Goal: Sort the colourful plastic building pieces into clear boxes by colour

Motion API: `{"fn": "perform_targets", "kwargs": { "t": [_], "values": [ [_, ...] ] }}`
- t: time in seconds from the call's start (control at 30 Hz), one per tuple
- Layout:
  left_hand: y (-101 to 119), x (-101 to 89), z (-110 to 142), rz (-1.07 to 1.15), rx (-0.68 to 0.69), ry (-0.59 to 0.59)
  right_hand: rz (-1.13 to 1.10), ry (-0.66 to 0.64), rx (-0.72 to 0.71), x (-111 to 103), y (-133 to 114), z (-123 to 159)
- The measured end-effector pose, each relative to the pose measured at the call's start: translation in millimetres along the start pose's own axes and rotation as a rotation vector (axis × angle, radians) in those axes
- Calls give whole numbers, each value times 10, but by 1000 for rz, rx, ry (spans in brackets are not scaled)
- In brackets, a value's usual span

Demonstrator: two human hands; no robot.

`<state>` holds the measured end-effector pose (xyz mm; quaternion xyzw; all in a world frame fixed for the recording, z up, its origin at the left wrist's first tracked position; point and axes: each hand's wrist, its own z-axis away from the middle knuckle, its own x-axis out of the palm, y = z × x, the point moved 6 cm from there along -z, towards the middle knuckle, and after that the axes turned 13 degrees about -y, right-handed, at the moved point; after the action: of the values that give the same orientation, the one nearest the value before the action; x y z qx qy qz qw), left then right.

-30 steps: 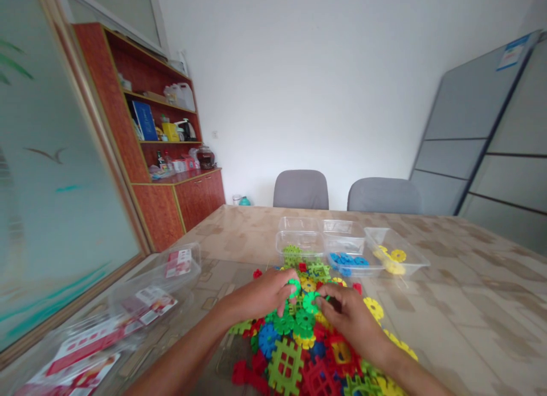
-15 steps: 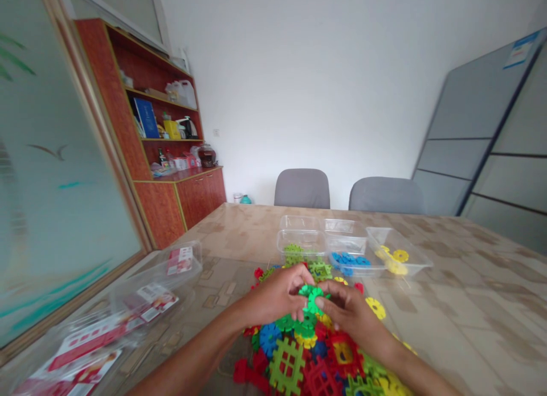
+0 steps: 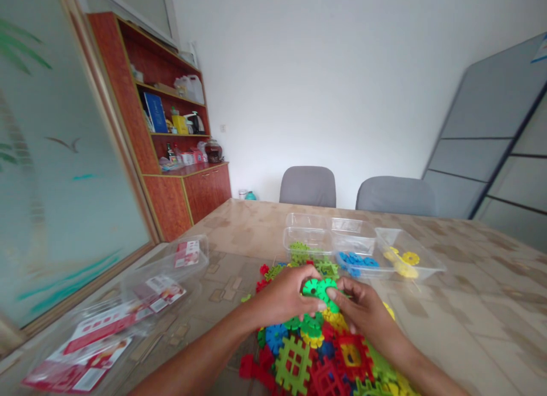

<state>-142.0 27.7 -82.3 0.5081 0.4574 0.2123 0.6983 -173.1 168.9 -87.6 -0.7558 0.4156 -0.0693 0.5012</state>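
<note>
Both hands grip green gear pieces (image 3: 320, 289) above a mixed pile of coloured blocks (image 3: 318, 350): left hand (image 3: 284, 296) and right hand (image 3: 363, 310) pinch them between fingertips. Bagged packets (image 3: 128, 310) lie well to the left. Bare table (image 3: 470, 310) extends right. Beyond the hands, clear trays stand side by side: green pieces (image 3: 301, 249), blue pieces (image 3: 356, 262), yellow pieces (image 3: 404, 262).

Glossy plastic green gear pieces (image 3: 319, 288), clear plastic trays (image 3: 308, 238), a glossy marbled tabletop (image 3: 470, 305), reddish wood cabinet (image 3: 188, 191).
</note>
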Motion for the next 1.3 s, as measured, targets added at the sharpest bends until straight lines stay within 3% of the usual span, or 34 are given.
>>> {"fn": "perform_targets", "kwargs": {
  "t": [0.17, 0.33, 0.47, 0.57, 0.7, 0.87, 0.97, 1.1, 1.3],
  "values": [
    [-11, 50, -46, -153, -5, 190, 32, 35, 60, -10, 176, 72],
    [-72, 127, -99, -123, -8, 217, -8, 63, 166, 5, 330, 91],
    [-85, 69, -118, -39, -2, 180, -13, 3, 193, -33, 219, 37],
    [-37, -127, -135, -21, -11, 182, 64, 40, 127, -200, 72, -2],
    [-40, -617, -245, -96, -64, 271, 48, 17, 105, -394, 38, -41],
    [-160, -1319, -596, -319, -181, 415, 10, -50, 126, -465, 42, -73],
    [-182, -1596, -860, -482, -270, 487, 1, -86, 141, -447, 68, -65],
    [-214, -1719, -1158, -623, -404, 508, -9, -131, 149, -431, 116, -42],
    [-351, -1615, -1273, -733, -490, 377, -5, -121, 119, -527, -14, -65]
  ]
}}
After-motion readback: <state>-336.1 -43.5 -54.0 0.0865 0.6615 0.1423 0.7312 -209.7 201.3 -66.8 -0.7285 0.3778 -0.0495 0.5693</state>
